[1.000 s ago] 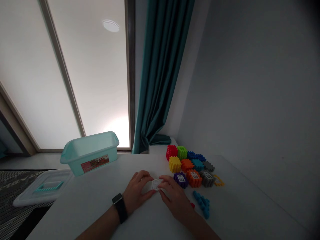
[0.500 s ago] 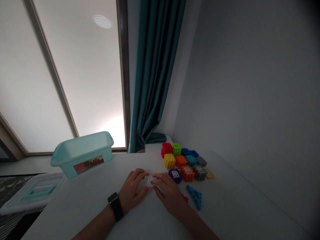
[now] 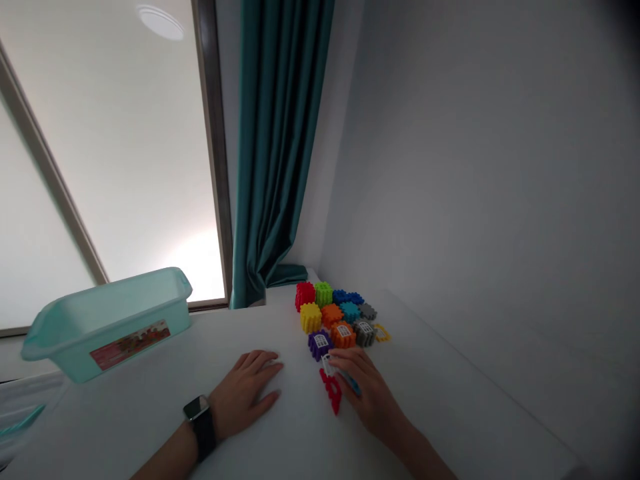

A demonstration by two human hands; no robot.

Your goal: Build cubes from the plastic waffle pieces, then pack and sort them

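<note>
My left hand [image 3: 245, 390], a dark watch on its wrist, rests palm down on the table with its fingers stretched out and nothing in them. My right hand [image 3: 367, 390] grips a small white plastic window piece [image 3: 327, 364] by its right side, just in front of the purple block [image 3: 320, 345]. Below that piece lies a red toothed piece [image 3: 333, 393], close to my right fingertips. A blue piece [image 3: 355, 385] shows only in part beneath my right hand.
Behind my right hand stand stacks of toothed blocks, among them yellow [image 3: 311, 318], red [image 3: 305, 296], orange [image 3: 343, 335] and grey [image 3: 364, 333] ones. A yellow frame [image 3: 383, 333] lies at their right. A mint-green bin [image 3: 175, 313] stands on the left, beside a clear lid [image 3: 30, 400].
My right hand has carried the white window piece rightward to the purple block. My left hand has let go of it and stayed on the table. The view has turned right.
</note>
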